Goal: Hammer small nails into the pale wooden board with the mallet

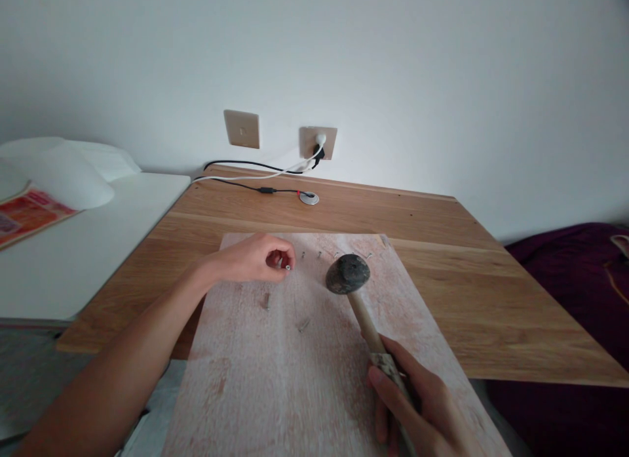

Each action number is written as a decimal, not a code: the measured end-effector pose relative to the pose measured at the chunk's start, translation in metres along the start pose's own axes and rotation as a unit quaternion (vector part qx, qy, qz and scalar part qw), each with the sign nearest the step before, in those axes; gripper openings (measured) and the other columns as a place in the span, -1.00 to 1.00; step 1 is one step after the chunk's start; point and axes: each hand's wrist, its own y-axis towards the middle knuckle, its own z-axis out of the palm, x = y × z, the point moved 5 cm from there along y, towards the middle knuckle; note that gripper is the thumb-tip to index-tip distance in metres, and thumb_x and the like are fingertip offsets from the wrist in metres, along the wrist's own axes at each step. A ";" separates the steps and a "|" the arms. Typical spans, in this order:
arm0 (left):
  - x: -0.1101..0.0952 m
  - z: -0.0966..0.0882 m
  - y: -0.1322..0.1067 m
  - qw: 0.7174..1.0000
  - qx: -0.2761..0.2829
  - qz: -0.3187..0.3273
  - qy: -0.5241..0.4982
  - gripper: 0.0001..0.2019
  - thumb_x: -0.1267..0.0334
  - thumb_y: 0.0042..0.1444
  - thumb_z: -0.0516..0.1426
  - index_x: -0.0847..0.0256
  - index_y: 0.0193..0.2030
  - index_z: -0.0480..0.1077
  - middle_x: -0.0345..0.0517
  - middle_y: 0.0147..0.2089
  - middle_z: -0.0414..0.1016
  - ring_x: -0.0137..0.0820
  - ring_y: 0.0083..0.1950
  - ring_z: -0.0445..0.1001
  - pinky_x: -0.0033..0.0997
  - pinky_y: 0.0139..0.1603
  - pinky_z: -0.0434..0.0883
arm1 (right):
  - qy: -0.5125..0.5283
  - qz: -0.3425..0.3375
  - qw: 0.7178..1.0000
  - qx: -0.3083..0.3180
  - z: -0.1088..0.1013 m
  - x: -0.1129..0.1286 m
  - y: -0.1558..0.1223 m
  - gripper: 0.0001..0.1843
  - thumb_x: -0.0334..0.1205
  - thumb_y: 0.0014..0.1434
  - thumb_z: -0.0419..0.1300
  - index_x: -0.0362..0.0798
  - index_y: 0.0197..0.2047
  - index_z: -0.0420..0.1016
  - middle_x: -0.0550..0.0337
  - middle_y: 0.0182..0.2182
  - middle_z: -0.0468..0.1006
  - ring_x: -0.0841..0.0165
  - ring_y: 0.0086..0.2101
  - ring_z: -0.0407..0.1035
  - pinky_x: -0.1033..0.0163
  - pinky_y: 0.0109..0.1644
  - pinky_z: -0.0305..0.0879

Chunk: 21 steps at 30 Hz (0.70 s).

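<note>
The mallet [348, 274] is over the board [246, 391], the right hand's [422, 398] fingers wrapped around its handle [364, 320]. The left hand [255, 258] curls over the board too, fingers pinching a small metal piece [287, 267]. A wooden table [491, 313] is underneath.

left forearm [142, 332] is bare right down to the bottom edge of the view, a long slim shape, widest toward the elbow end and tapering pretty smoothly to a narrow wrist [209, 271]. The left hand [258, 258] is bare too, kinda slender with a rounded back. As for the right hand [417, 401], also bare, fairly slim fingers and a rounded tip on the thumb [389, 387]. Skin looks smooth on both, though tiny stuff like the nails is too blurry to really make out
</note>
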 end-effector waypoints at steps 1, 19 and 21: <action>0.000 0.000 0.000 1.000 -0.001 0.000 0.001 -0.89 0.33 0.04 0.19 0.21 -0.29 0.55 -0.25 -0.42 0.46 -0.49 -0.39 0.32 -0.48 -0.33 0.23 | -0.003 0.000 1.000 -0.002 0.000 -0.001 0.000 0.03 0.36 0.25 0.16 -0.21 0.49 0.07 0.30 -0.63 0.52 0.36 -0.63 0.44 0.32 -0.50 0.42; 0.004 0.000 0.000 1.000 -0.011 -0.009 0.007 -0.85 0.39 0.03 0.18 0.21 -0.27 0.57 -0.27 -0.42 0.45 -0.50 -0.40 0.33 -0.49 -0.34 0.22 | 0.008 0.003 1.000 0.007 0.001 0.002 0.000 0.05 0.37 0.23 0.17 -0.24 0.49 0.07 0.29 -0.63 0.53 0.36 -0.64 0.45 0.32 -0.51 0.41; 0.004 0.001 0.000 1.000 -0.011 -0.006 0.004 -0.85 0.40 0.04 0.18 0.21 -0.27 0.58 -0.27 -0.42 0.45 -0.50 -0.40 0.33 -0.48 -0.34 0.22 | 0.003 0.002 1.000 0.005 0.001 0.003 0.000 0.05 0.37 0.24 0.17 -0.25 0.48 0.07 0.29 -0.64 0.53 0.36 -0.64 0.45 0.31 -0.50 0.41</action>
